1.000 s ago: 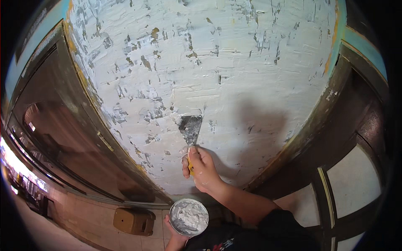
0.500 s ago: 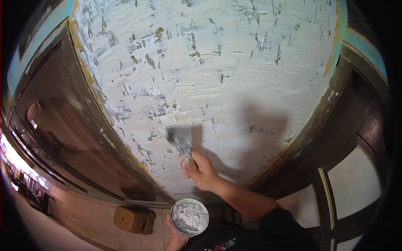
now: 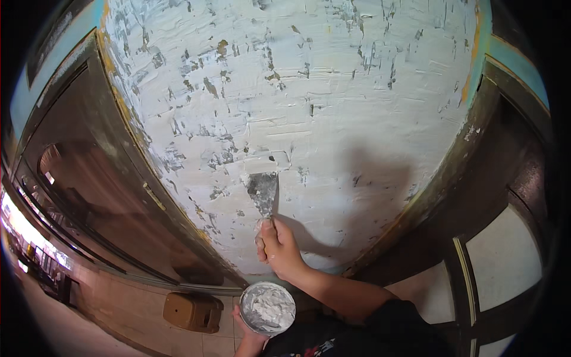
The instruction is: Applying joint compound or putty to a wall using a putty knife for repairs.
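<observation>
My right hand (image 3: 278, 249) grips a putty knife (image 3: 263, 193) by its handle, with the thumb along it. The wide, putty-smeared blade points up against the wall (image 3: 297, 131), which carries rough white putty with grey and brownish patches showing through. Low in front of me, my left hand (image 3: 251, 334) supports a round tub (image 3: 245, 303) from its left side and below. Thick white putty (image 3: 270, 306) fills part of the tub, and some clings to its inner side. Most of the left fingers are hidden under the tub.
Dark wooden frames border the wall, with a brown door panel (image 3: 125, 196) at left and a dark door with pale panels (image 3: 502, 262) at right. A brown plastic stool (image 3: 191, 312) stands on the tiled floor (image 3: 140, 306) at lower left.
The putty knife has moved slightly right and up, and its blade has turned more upright. My right wrist has turned with it. My left hand and the tub have barely moved.
</observation>
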Tool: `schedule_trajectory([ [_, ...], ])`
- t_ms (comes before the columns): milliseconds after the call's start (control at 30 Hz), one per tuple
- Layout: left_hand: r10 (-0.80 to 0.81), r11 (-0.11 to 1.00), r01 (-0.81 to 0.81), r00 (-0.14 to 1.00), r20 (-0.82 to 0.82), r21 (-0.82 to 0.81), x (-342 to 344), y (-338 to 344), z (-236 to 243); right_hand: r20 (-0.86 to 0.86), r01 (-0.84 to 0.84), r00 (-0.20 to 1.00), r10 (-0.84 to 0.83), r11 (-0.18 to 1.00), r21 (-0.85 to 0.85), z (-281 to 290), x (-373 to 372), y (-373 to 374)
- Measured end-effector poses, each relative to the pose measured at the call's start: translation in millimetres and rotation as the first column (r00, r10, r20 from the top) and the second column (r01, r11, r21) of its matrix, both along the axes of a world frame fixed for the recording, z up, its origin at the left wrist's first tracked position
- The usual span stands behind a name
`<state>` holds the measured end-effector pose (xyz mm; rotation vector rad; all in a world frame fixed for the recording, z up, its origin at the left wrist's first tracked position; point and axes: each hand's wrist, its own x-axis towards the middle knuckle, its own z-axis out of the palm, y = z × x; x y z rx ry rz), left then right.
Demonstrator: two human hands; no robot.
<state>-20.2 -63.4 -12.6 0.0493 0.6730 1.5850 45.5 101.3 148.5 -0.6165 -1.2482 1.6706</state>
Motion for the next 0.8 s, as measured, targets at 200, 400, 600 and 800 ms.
schedule_trajectory([
  [200,0.067,0.985,-0.09,0.986,0.151,0.148,-17,8,9,0.127,-0.218,0.971,0.203,0.969,0.114,-52,44,-4],
  [400,0.099,0.955,-0.125,0.989,0.107,0.269,-37,29,17,0.701,-0.65,0.61,0.368,0.739,0.178,-42,92,9],
  [600,-0.036,0.924,-0.006,0.994,0.102,0.382,-28,41,11,0.819,-0.592,0.572,0.053,0.718,0.367,-56,113,16],
  [800,0.013,0.912,-0.023,1.0,0.029,0.409,-24,33,14,0.794,-0.474,0.602,-0.085,0.762,0.441,-57,129,15],
])
